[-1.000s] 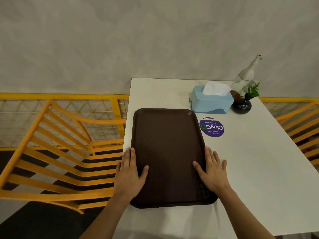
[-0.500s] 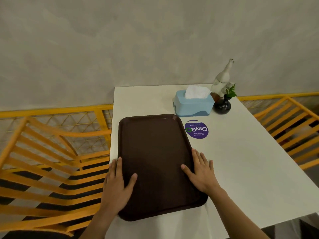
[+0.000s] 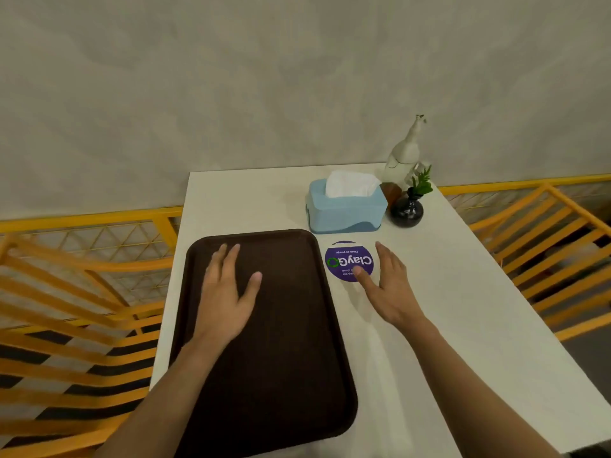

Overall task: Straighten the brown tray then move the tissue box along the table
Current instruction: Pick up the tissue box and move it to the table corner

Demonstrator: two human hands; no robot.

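Note:
The brown tray [image 3: 284,342] lies along the left side of the white table [image 3: 446,309], its long sides nearly parallel to the table edge. A light blue tissue box [image 3: 345,209] with white tissue sticking out stands just beyond the tray's far right corner. My left hand [image 3: 224,292] hovers open over the far half of the tray, fingers spread. My right hand [image 3: 386,285] is open over the bare table right of the tray, short of the tissue box, its thumb over a purple round sticker [image 3: 348,259].
Right of the tissue box stand a small black vase [image 3: 406,211] with a green sprig and a white bottle-like figure [image 3: 403,153]. Yellow slatted chairs flank the table on the left [image 3: 82,309] and right [image 3: 545,242]. A grey wall is behind.
Both hands have left the tray's near edges and moved forward: the left over the tray's far half, the right off the tray toward the tissue box. The camera view has shifted.

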